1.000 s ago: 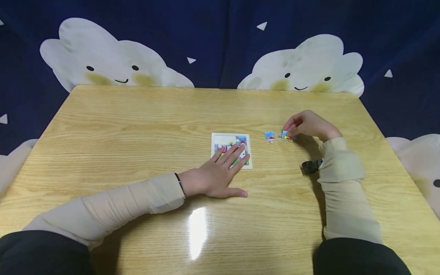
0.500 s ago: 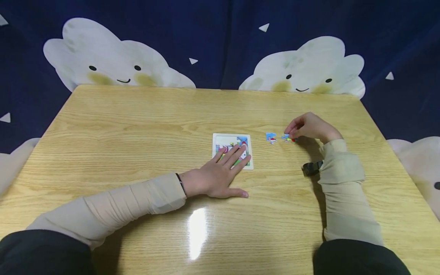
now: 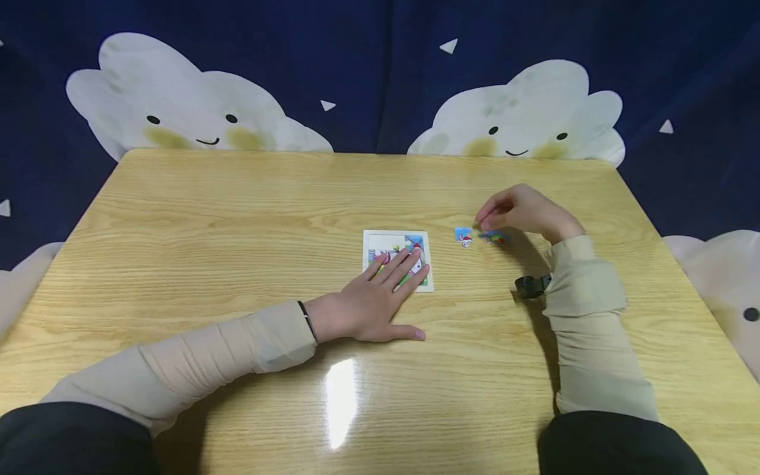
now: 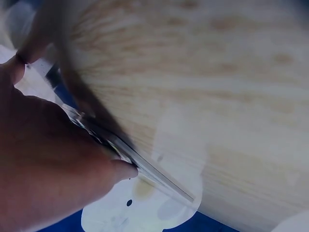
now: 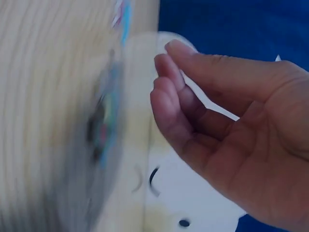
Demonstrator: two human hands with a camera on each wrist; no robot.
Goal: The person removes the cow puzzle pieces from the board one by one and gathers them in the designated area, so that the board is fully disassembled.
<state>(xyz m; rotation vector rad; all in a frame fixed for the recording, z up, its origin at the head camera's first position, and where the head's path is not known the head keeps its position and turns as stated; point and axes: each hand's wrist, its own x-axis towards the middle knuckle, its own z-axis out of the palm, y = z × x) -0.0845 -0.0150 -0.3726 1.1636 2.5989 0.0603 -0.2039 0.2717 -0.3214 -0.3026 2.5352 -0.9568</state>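
My left hand [image 3: 380, 307] lies flat with fingers spread over the lower part of a white-framed picture puzzle board [image 3: 365, 254]. The board's upper left shows white, and pink, blue and green picture parts surround my fingers. From the side, the left wrist view shows the board's thin edge [image 4: 166, 180]. My right hand [image 3: 528, 210] hovers just above a colourful puzzle piece [image 3: 494, 237], which looks blurred. Nothing shows between the loosely bent fingers [image 5: 166, 99] and thumb. Left of that piece lies a blue puzzle piece [image 3: 464, 235] with red and white on it.
A wooden table [image 3: 249, 204] spans the view, its far edge against a dark blue curtain [image 3: 368, 72] printed with smiling clouds. A black strap fitting [image 3: 530, 287] is at my right wrist, beside the sleeve [image 3: 584, 290].
My right hand has risen a little away from the right-hand puzzle piece, which its fingers were touching before. My left hand stays on the board.
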